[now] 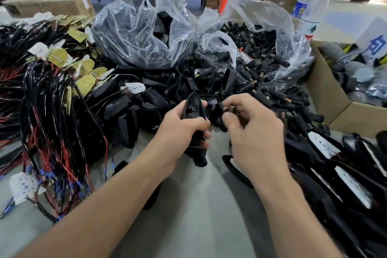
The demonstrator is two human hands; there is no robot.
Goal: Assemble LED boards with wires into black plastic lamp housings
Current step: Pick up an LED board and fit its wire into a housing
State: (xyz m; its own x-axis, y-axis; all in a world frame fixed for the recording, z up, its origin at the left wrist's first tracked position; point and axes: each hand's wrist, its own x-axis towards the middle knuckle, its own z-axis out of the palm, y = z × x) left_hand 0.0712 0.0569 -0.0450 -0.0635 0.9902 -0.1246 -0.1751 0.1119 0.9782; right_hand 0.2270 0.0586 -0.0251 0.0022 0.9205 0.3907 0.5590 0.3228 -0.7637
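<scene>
Both forearms reach in from the near edge of the bench [199, 205], meeting over its middle. The left hand [184, 130] is clamped round a black housing [193, 107], fingers wrapped about its lower half, pointed end up and hollow face toward the camera. No board shows inside it. Just to its right, the right hand [253, 132] has its fingertips pinched on a small brass-tipped piece [228, 109]. That hand is a little blurred, so the exact hold is hard to read.

Wired boards [52, 111] lie heaped along the left edge. One clear bag [136, 27] of housings and another bag [261, 33] of brass-tipped pieces stand at the far side. Fitted lamps [345, 174] are stacked by the right edge, below a cardboard box [326, 94].

The likeliest trouble is the pinch. A piece held only at the fingertips may slip and vanish among the loose black parts directly beneath. Pushed in crooked, it could jam or bind in the housing. Pulling a board from that tangle may also drag neighbouring wires along.
</scene>
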